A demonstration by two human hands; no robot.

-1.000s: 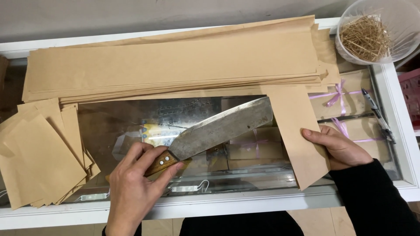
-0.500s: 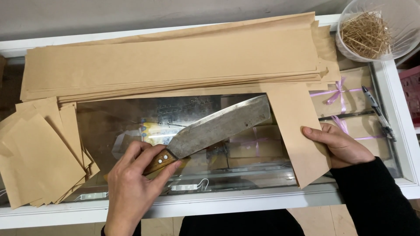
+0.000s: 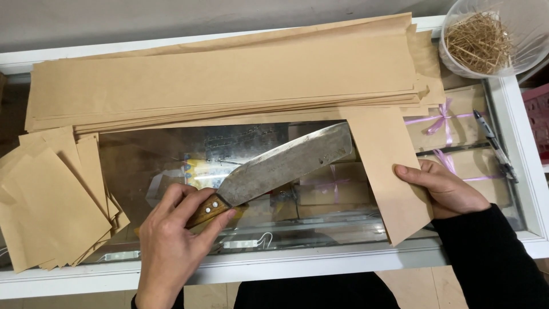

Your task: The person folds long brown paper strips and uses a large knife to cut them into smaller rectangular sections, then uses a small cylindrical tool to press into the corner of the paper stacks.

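Two hands at frame centre: left hand (image 3: 171, 240) clenched on the cleaver (image 3: 274, 171) handle, right hand (image 3: 443, 189) pinning a brown paper strip (image 3: 389, 171).
Cleaver looks heavy and stiff, best held by its wooden grip; paper looks light and floppy, best pressed flat near the edge.

1. Right hand (image 3: 443, 191), at about four o'clock, is bare, with short plain nails and no rings.
2. A black long sleeve (image 3: 492, 257) covers its arm down to the wrist.
3. Left hand (image 3: 171, 240), at seven o'clock, is bare, its wrist uncovered.
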